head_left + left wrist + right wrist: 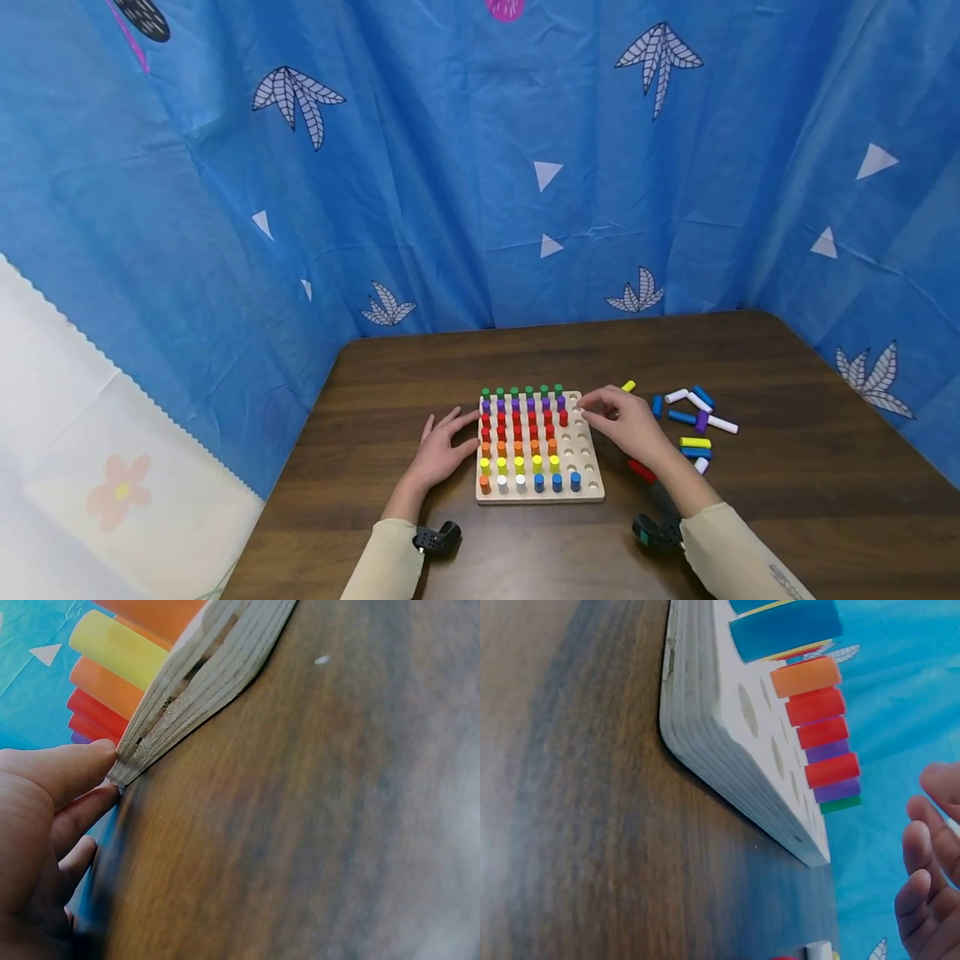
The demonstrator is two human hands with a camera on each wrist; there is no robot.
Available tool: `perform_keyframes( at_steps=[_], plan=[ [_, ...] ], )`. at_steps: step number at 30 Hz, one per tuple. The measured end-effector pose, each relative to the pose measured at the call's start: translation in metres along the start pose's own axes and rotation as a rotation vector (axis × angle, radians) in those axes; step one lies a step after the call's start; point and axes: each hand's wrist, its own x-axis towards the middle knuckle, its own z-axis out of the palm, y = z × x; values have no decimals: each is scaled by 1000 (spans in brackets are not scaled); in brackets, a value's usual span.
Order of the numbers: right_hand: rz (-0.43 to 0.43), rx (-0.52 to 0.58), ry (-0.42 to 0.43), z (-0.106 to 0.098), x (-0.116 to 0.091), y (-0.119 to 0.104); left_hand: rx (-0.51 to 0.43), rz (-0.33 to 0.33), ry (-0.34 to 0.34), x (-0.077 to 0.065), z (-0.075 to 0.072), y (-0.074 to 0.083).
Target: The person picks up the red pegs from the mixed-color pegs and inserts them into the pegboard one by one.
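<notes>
A pale wooden pegboard (528, 498) stands on the table, with rows of coloured pegs upright in its holes. Along its left edge, my left hand (438, 458) touches the side with thumb and fingertips, the fingers fairly straight. My right hand (624, 423) is over the board's right edge near the back, thumb and fingertips close together. Between them, in the right wrist view, a bit of a white peg (953, 824) seems to show, mostly hidden by the fingers. Green pegs (529, 390) form the back row; blue pegs (557, 482) stand at the front right.
Right of the board lie loose pegs, among them a yellow peg (695, 443), a white peg (723, 425) and a purple peg (702, 421). A red peg (642, 471) lies beneath my right wrist. Blue curtain (465, 167) hangs behind the brown table (405, 375).
</notes>
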Motion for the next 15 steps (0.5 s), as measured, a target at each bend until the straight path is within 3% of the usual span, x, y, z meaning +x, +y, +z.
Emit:
perform_keyframes(
  at_steps=[15],
  plan=[
    [-24,-27,20,-26,-30,18,12,-1,6,2,2,0]
  ],
)
